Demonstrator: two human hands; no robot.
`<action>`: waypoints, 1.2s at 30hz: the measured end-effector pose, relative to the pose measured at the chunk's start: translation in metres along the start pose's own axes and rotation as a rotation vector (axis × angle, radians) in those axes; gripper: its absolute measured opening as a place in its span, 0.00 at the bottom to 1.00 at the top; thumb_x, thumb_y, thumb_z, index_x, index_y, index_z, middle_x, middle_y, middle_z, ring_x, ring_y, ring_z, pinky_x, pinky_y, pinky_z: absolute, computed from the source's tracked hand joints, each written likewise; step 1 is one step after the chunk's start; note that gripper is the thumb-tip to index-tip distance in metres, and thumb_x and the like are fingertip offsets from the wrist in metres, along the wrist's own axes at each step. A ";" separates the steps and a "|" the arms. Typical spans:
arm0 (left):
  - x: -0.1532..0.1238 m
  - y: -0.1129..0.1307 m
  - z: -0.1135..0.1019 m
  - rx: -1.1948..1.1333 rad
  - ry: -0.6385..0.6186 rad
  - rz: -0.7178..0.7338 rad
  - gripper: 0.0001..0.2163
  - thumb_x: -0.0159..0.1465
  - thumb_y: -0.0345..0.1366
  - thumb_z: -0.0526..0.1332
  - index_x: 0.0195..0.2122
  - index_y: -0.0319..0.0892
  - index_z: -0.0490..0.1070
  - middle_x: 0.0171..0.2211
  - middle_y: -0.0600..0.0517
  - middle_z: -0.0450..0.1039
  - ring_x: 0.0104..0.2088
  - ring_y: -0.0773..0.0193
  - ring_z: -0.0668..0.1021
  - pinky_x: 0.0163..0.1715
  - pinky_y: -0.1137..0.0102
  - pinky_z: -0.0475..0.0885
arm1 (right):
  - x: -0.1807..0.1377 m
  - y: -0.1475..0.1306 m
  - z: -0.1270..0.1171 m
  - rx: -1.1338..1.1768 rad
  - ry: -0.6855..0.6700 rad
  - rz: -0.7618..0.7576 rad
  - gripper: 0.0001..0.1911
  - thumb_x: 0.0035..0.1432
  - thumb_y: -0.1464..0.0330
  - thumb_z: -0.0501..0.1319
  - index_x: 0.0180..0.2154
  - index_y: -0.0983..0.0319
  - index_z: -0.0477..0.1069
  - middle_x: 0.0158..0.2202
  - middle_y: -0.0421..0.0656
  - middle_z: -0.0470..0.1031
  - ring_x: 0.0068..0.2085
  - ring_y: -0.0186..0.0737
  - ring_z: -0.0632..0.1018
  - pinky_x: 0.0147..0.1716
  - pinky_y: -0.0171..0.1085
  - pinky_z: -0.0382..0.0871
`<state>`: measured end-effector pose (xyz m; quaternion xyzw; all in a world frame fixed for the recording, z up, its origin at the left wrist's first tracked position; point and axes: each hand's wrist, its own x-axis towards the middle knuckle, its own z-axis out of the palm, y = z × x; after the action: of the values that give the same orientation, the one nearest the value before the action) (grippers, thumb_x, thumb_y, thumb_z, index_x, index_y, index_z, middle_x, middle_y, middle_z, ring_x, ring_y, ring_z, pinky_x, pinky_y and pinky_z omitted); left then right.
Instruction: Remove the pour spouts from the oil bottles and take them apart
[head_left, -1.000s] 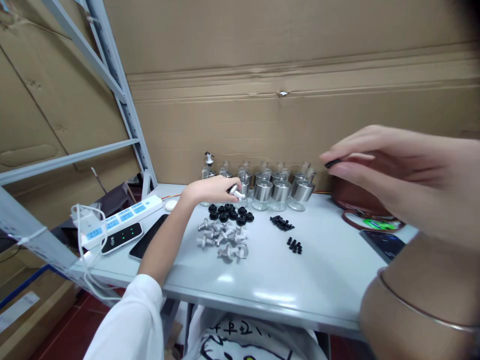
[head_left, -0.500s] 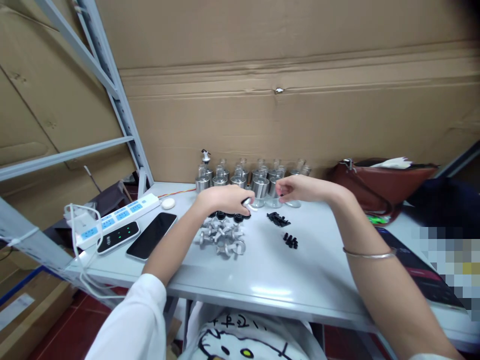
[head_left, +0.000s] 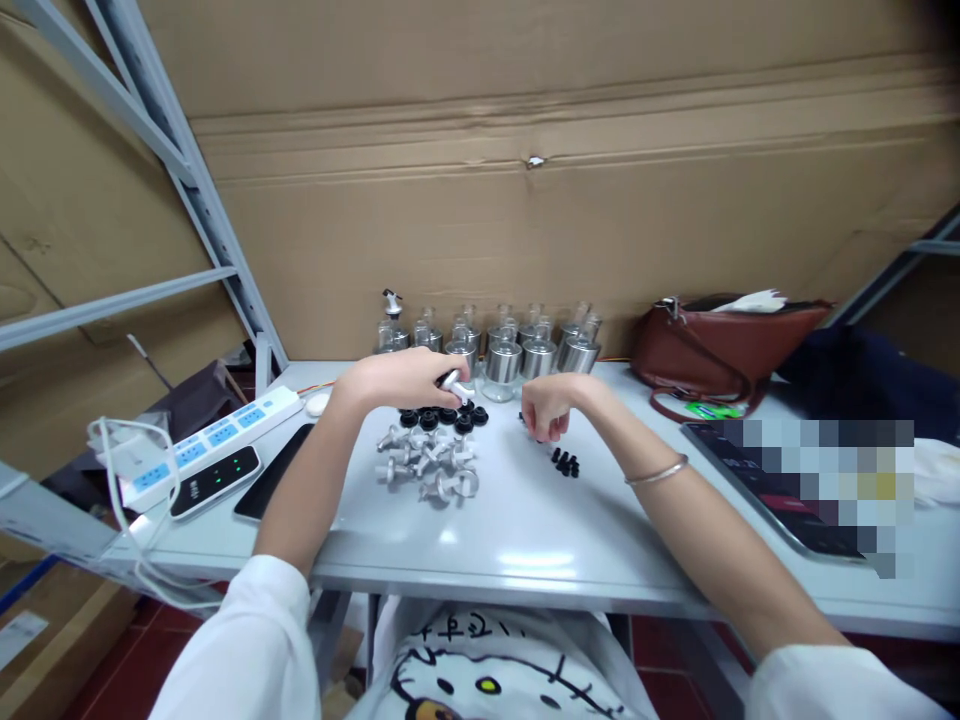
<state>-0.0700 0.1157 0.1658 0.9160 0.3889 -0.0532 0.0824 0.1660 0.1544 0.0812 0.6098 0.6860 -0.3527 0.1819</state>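
Note:
My left hand (head_left: 409, 382) is closed around a silver pourer spout (head_left: 456, 388) with a dark end, held above the table. Below it lie black ring-shaped stoppers (head_left: 431, 418) and a heap of loose silver pourer spouts (head_left: 427, 465). My right hand (head_left: 549, 405) reaches down with fingertips pressed together over a pile of small black parts (head_left: 521, 417), which it mostly covers. What those fingers pinch, if anything, is hidden. Just in front of them is a cluster of tiny black plugs (head_left: 565, 462).
Glass bottles with steel sleeves (head_left: 504, 362) line the back, one topped with a pourer (head_left: 392, 303). Left are a power strip (head_left: 202, 455), a dark device with green lights (head_left: 216, 482) and a phone (head_left: 274, 475). Right are a brown bag (head_left: 720, 345) and a tablet (head_left: 772, 490).
My right hand has come down from beside the bottles onto the pile of small black parts. My left hand still holds the pourer spout. The whole view has shifted slightly.

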 end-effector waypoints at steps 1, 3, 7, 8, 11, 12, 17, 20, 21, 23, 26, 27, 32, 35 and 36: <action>-0.001 0.001 0.000 -0.009 -0.012 0.016 0.17 0.62 0.47 0.54 0.50 0.47 0.65 0.40 0.50 0.72 0.36 0.62 0.72 0.31 0.72 0.62 | 0.004 -0.001 0.002 -0.011 -0.027 0.010 0.08 0.39 0.75 0.67 0.27 0.68 0.71 0.21 0.40 0.72 0.27 0.38 0.76 0.30 0.33 0.71; -0.001 0.005 0.000 -0.026 -0.042 0.046 0.18 0.62 0.47 0.54 0.51 0.48 0.64 0.41 0.51 0.72 0.36 0.62 0.72 0.31 0.72 0.62 | 0.011 -0.003 0.005 -0.036 -0.075 0.025 0.10 0.38 0.74 0.69 0.26 0.69 0.72 0.22 0.42 0.73 0.29 0.40 0.77 0.30 0.34 0.71; 0.001 0.007 0.000 -0.030 -0.083 0.041 0.20 0.62 0.49 0.54 0.53 0.49 0.64 0.42 0.51 0.72 0.37 0.61 0.72 0.33 0.71 0.62 | 0.016 -0.002 0.007 -0.079 -0.107 0.028 0.11 0.38 0.72 0.70 0.25 0.69 0.71 0.22 0.43 0.73 0.31 0.42 0.77 0.30 0.34 0.69; 0.001 0.006 0.001 -0.030 -0.083 0.041 0.20 0.62 0.49 0.54 0.53 0.49 0.63 0.43 0.50 0.72 0.38 0.61 0.72 0.34 0.71 0.63 | 0.017 -0.001 0.006 -0.087 -0.104 0.023 0.10 0.39 0.72 0.69 0.25 0.69 0.70 0.22 0.43 0.73 0.30 0.41 0.77 0.30 0.34 0.68; 0.000 0.005 0.001 -0.028 -0.069 0.038 0.20 0.62 0.49 0.54 0.53 0.49 0.63 0.43 0.50 0.72 0.39 0.60 0.72 0.35 0.70 0.63 | 0.018 0.002 0.005 -0.110 -0.089 -0.001 0.08 0.40 0.72 0.68 0.25 0.68 0.71 0.22 0.42 0.72 0.28 0.37 0.75 0.26 0.31 0.65; 0.000 0.005 0.000 -0.028 -0.065 0.036 0.20 0.61 0.49 0.54 0.53 0.49 0.64 0.43 0.50 0.72 0.39 0.60 0.72 0.35 0.70 0.63 | 0.018 0.003 0.005 -0.117 -0.085 -0.011 0.08 0.40 0.72 0.68 0.25 0.68 0.71 0.21 0.41 0.72 0.27 0.36 0.74 0.25 0.31 0.63; 0.000 0.003 0.001 -0.030 -0.066 0.040 0.19 0.61 0.49 0.54 0.51 0.49 0.64 0.42 0.50 0.72 0.37 0.61 0.72 0.33 0.71 0.63 | 0.019 0.005 0.004 -0.125 -0.067 -0.010 0.09 0.37 0.71 0.68 0.25 0.68 0.72 0.21 0.41 0.72 0.26 0.34 0.72 0.24 0.30 0.61; 0.001 0.003 0.002 -0.030 -0.065 0.048 0.18 0.61 0.48 0.54 0.51 0.49 0.64 0.42 0.51 0.72 0.37 0.61 0.73 0.33 0.71 0.63 | 0.014 0.003 0.004 -0.115 -0.041 0.011 0.10 0.37 0.70 0.68 0.25 0.68 0.72 0.23 0.42 0.72 0.26 0.35 0.73 0.24 0.30 0.63; 0.001 0.003 0.002 -0.031 -0.063 0.049 0.18 0.61 0.48 0.54 0.51 0.49 0.64 0.42 0.51 0.72 0.37 0.61 0.73 0.34 0.71 0.63 | 0.011 0.003 0.004 -0.112 -0.030 0.017 0.09 0.38 0.70 0.68 0.24 0.68 0.71 0.23 0.42 0.72 0.26 0.35 0.73 0.24 0.30 0.63; 0.001 0.003 0.001 -0.035 -0.065 0.051 0.18 0.62 0.48 0.54 0.51 0.48 0.64 0.42 0.51 0.72 0.38 0.61 0.73 0.33 0.72 0.62 | 0.004 0.002 0.001 -0.108 0.004 0.028 0.07 0.41 0.70 0.66 0.23 0.68 0.70 0.22 0.42 0.72 0.25 0.34 0.73 0.24 0.30 0.63; 0.001 0.003 0.000 -0.036 -0.064 0.049 0.17 0.62 0.47 0.55 0.50 0.48 0.64 0.41 0.51 0.72 0.38 0.61 0.73 0.33 0.72 0.62 | -0.011 0.001 -0.003 -0.117 0.090 0.041 0.07 0.48 0.70 0.62 0.23 0.68 0.70 0.21 0.41 0.70 0.23 0.32 0.71 0.24 0.31 0.62; 0.001 0.003 0.000 -0.034 -0.063 0.050 0.17 0.62 0.47 0.55 0.50 0.48 0.64 0.41 0.51 0.72 0.38 0.61 0.72 0.33 0.72 0.62 | -0.016 0.000 -0.004 -0.128 0.120 0.045 0.07 0.49 0.70 0.61 0.23 0.67 0.70 0.21 0.41 0.69 0.23 0.32 0.70 0.24 0.31 0.62; 0.001 0.002 0.001 -0.032 -0.063 0.055 0.18 0.62 0.48 0.55 0.51 0.48 0.64 0.42 0.50 0.72 0.38 0.61 0.72 0.33 0.72 0.62 | -0.023 -0.013 0.001 -0.243 0.180 0.083 0.12 0.46 0.69 0.65 0.16 0.65 0.66 0.18 0.40 0.67 0.24 0.35 0.70 0.27 0.34 0.62; 0.000 0.001 0.001 -0.037 -0.070 0.054 0.18 0.62 0.48 0.54 0.51 0.48 0.64 0.41 0.51 0.72 0.38 0.61 0.72 0.33 0.72 0.62 | -0.016 -0.023 0.008 -0.316 0.173 0.121 0.14 0.44 0.72 0.65 0.13 0.64 0.64 0.18 0.40 0.67 0.25 0.37 0.71 0.28 0.35 0.64; 0.000 0.002 0.000 -0.037 -0.069 0.053 0.18 0.62 0.48 0.54 0.51 0.49 0.64 0.41 0.51 0.72 0.38 0.61 0.72 0.33 0.72 0.62 | -0.013 -0.026 0.010 -0.334 0.174 0.131 0.14 0.43 0.73 0.65 0.13 0.64 0.64 0.18 0.41 0.68 0.26 0.38 0.72 0.29 0.35 0.64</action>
<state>-0.0689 0.1145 0.1656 0.9221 0.3621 -0.0753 0.1139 0.1415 0.1378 0.0894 0.6427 0.7069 -0.1674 0.2432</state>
